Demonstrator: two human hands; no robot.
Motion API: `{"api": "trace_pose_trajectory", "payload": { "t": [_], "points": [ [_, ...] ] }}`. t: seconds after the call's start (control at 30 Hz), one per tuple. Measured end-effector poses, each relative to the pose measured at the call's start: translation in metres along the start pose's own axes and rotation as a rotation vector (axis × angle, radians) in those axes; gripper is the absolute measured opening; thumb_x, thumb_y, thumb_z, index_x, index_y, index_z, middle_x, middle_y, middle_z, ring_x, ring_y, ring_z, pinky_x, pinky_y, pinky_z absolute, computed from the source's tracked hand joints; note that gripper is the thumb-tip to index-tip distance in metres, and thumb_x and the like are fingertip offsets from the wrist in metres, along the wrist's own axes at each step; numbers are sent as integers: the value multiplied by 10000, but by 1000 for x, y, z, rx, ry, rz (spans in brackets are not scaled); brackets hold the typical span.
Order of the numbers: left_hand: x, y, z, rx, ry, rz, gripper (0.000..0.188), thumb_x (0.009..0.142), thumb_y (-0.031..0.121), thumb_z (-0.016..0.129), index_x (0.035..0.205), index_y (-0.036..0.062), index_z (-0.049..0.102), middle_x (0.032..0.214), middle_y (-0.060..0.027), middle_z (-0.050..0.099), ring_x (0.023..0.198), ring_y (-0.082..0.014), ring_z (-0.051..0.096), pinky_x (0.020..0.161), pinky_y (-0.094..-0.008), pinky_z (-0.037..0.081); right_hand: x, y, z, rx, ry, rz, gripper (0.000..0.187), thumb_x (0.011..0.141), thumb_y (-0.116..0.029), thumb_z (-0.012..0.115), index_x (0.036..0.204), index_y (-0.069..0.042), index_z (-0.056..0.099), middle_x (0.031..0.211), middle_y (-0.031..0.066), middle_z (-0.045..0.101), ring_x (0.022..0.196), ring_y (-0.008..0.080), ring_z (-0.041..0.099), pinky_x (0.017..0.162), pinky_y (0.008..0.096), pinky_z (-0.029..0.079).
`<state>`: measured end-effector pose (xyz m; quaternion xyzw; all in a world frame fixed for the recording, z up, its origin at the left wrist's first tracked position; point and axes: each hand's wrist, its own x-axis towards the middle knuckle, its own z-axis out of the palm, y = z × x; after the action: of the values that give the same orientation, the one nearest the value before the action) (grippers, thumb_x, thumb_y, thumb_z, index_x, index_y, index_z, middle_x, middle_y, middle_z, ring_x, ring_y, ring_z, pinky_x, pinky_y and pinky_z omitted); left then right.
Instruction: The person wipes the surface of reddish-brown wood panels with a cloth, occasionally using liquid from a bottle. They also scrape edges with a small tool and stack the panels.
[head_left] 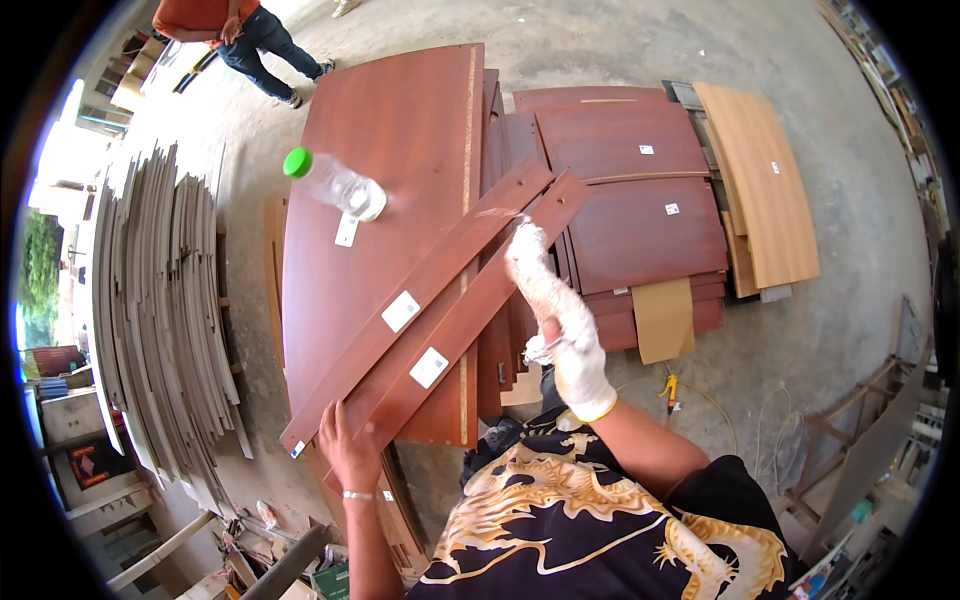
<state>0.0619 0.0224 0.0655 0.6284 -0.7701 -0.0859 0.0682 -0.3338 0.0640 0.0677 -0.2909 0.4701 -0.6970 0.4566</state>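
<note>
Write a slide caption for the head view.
Gloved right hand holding a white cloth by two reddish-brown boards, bare left hand at their near ends.

OPEN: big panel (400, 115) bare along far edge, plus near right corner | BLOCKED: bottle (340, 185) toward left edge; left strip (440, 271) and right strip (480, 303), slim gap between, slanting past right edge; left hand (348, 450) at their near ends; right hand (580, 370) with white cloth (540, 275) by far ends

I can see a soft sheen on the two long, smooth red-brown wood-look strips (455, 256); the white rumpled cloth (538, 275) at centre looks matt, the clear green-capped plastic bottle (335, 185), upper left, glossy.
</note>
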Motion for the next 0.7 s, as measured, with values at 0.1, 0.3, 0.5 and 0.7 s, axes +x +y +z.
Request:
{"api": "trace_pose_trajectory", "payload": {
  "t": [0.1, 0.3, 0.5, 0.7],
  "points": [
    [68, 89, 33, 3, 68, 107, 658, 972, 213, 679, 1552, 13, 439, 1612, -213, 437, 1527, -413, 345, 1263, -539, 256, 42, -12, 22, -922, -142, -565, 636, 937, -126, 600, 1563, -73, 501, 1594, 176, 508, 1527, 350, 412, 1291, 551, 210],
    [129, 159, 104, 138, 23, 39, 674, 1029, 245, 484, 1640, 30, 298, 1706, -205, 274, 1600, -407, 175, 1306, -556, 58, 84, 46, 8, -1369, -471, -405, 553, 998, -318, 523, 1511, -113, 549, 1558, 128, 541, 1540, 305, 370, 1322, 517, 130],
    [133, 168, 98, 151, 28, 20, 652, 1045, 292, 458, 1626, 25, 332, 1639, -212, 367, 1546, -397, 281, 1289, -562, 112, 184, 23, -91, -1459, 3, -514, 378, 997, -288, 577, 1347, -393, 673, 1241, 18, 752, 1295, 286, 616, 1230, 549, 345],
    [129, 164, 94, 175, 51, 48, 612, 1059, 289, 442, 1608, 26, 379, 1592, -230, 408, 1481, -425, 342, 1253, -569, 175, 101, 63, -22, -937, -299, -266, 474, 1087, -390, 475, 1489, -153, 561, 1494, 69, 577, 1406, 201, 519, 1252, 437, 356]
  ]
}}
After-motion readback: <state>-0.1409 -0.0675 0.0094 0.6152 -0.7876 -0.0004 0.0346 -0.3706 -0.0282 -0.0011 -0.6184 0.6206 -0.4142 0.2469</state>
